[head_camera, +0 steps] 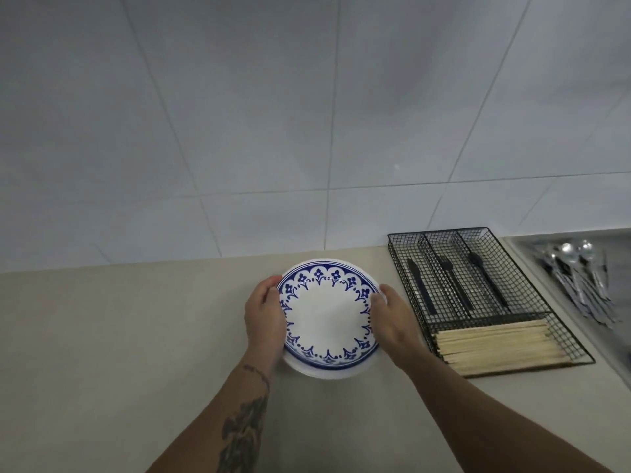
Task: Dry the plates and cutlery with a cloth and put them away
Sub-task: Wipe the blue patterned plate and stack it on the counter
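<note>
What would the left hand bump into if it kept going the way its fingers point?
Probably the tiled wall. The left hand grips the plate at its left edge, fingers pointing away across bare counter, though depth is hard to judge.

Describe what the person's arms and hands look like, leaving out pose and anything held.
Both forearms are bare, with no sleeves in view. The left hand and right hand wear no gloves, and no rings or watch show. The left forearm carries a dark leafy tattoo.
</note>
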A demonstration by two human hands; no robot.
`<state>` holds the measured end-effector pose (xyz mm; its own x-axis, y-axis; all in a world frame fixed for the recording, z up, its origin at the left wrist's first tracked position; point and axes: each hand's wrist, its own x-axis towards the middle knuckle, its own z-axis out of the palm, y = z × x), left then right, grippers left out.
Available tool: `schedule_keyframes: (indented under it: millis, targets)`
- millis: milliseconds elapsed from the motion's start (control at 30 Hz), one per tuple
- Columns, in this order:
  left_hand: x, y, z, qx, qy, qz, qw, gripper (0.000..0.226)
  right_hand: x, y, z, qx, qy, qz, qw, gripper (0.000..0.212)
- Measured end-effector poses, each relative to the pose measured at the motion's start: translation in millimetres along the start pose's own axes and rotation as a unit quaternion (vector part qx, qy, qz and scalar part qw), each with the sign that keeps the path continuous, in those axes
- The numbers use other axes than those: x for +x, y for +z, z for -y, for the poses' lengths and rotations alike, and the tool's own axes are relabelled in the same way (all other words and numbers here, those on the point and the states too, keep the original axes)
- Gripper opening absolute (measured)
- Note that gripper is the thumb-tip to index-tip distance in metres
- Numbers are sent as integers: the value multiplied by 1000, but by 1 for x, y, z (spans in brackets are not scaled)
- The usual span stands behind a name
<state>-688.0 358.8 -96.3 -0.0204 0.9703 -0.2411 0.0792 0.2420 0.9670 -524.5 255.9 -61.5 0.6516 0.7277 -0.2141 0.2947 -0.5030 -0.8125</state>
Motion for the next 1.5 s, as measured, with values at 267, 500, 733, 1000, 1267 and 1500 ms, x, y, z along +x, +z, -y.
schedule_keyframes:
  millis: [267, 500, 733, 1000, 1267, 1500]
  targets:
    - [37, 23, 1, -5, -12, -10, 1000, 32, 51, 10, -7, 17, 12, 18, 1000, 38]
    - [49, 24, 10, -10, -19, -25, 999, 32, 62, 13, -2, 15, 20, 30, 999, 46]
    - [53, 27, 10, -23, -25, -36, 999, 33, 79, 19, -4, 22, 17, 34, 999, 62]
    - [54, 30, 10, -23, -18, -44, 999, 32, 86, 17, 2, 30, 9, 33, 999, 48]
    - [53, 30, 4, -11, -9, -28, 999, 29, 89, 23, -2, 44, -3, 27, 999, 47]
    - [52, 29, 1, -11, -9, 2, 1000, 27, 90, 12, -4, 95, 8, 74, 993, 52]
